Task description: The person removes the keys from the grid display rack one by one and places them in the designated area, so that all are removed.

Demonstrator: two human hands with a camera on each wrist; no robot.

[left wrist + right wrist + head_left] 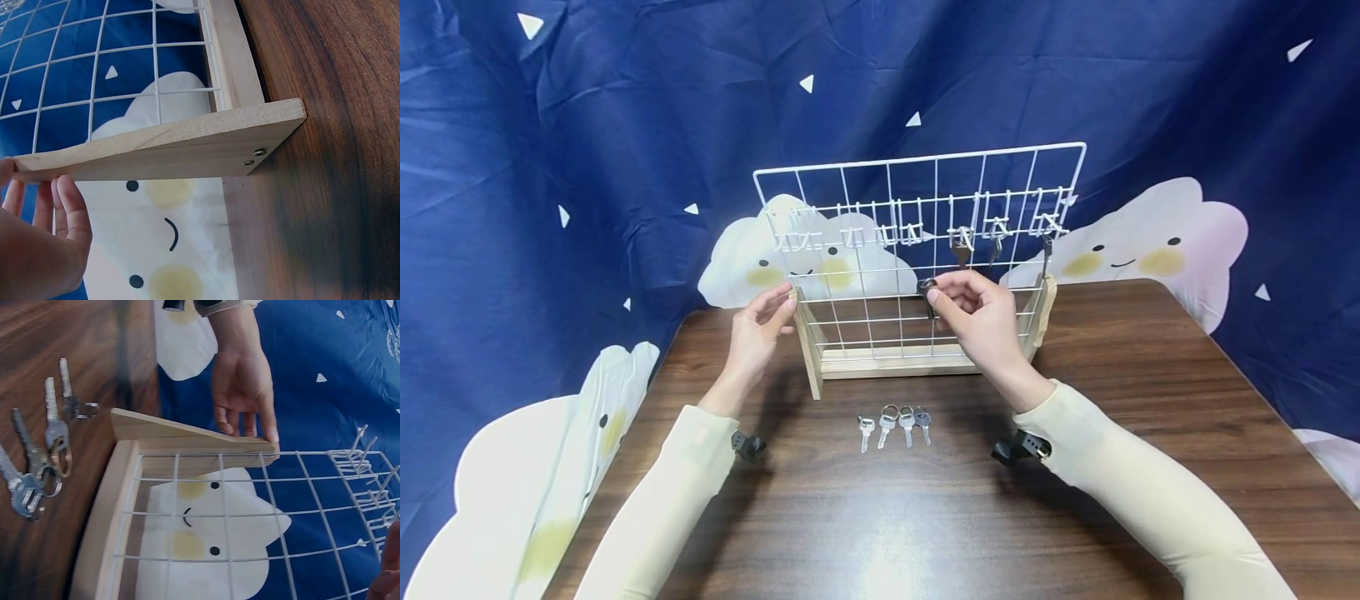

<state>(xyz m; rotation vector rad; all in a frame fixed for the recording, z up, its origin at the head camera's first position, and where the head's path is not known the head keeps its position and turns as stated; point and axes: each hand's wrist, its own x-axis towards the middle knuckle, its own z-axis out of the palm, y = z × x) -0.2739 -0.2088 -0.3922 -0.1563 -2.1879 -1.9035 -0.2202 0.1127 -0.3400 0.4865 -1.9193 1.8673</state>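
Left sleeve [666, 500], right sleeve [1142, 477] — long, plain, pale cream, snug at the cuff. Left wrist camera [747, 447], right wrist camera [1017, 448] — black, small; shiny fitting [1042, 451] on the latter, possibly a buckle. Left hand [751, 340], right hand [988, 323]: bare.

Rack [887, 367] on worktop [820, 517]; four keys [907, 422] in a row on worktop before it; three keys [962, 249] hung on its right-hand hooks [999, 227]; curtain [865, 50] behind.

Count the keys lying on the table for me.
4, in a row on the wood-grain table before the wire rack, seen from the head camera: leftmost key, second key, third key, rightmost key. None appears hidden.
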